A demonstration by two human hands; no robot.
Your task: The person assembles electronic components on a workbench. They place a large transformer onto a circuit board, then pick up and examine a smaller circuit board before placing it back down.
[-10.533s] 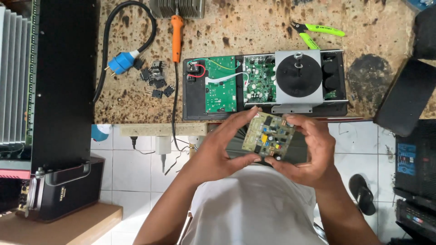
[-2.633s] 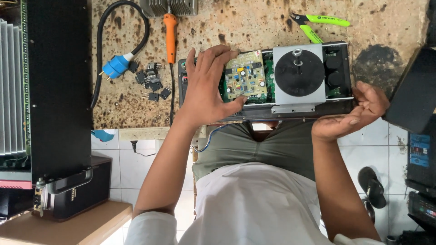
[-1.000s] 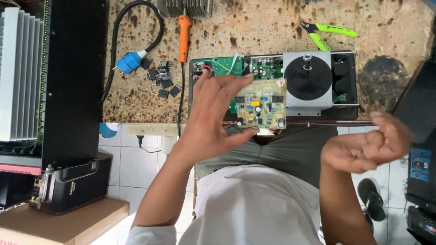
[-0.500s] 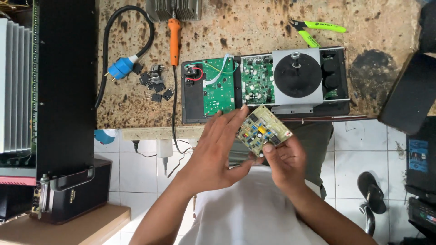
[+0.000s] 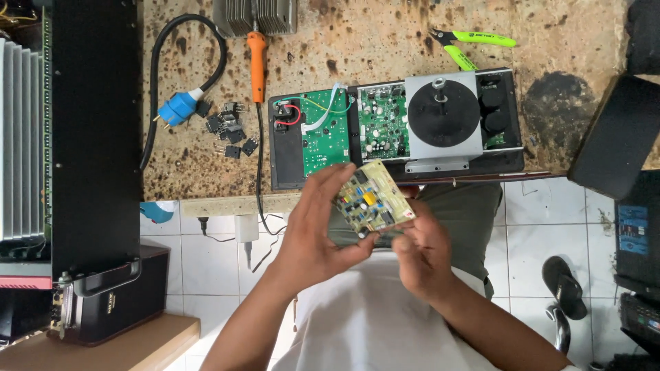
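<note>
We held a small yellowish circuit board (image 5: 375, 197) in both hands, just in front of the near edge of the opened black device (image 5: 395, 127) and above our lap. Our left hand (image 5: 317, 230) gripped the board's left edge, fingers spread up along it and thumb pressed underneath, so that grip was clamped on the board. Our right hand (image 5: 421, 251) pinched the board's lower right corner between thumb and fingertips, also clamped on it. The board sat tilted, its component side facing up toward us.

The opened black device lay on the stained tabletop (image 5: 357, 48), showing green boards and a round black disc on a grey plate. To the left of the device an orange-handled soldering iron (image 5: 257, 58) lay with its cord running down past the device's left end. Further left of the device sat a cluster of small black components (image 5: 228, 128) and a blue plug (image 5: 177, 110) on a black cable. Beyond the device's far edge lay green-handled cutters (image 5: 471, 47).
</note>
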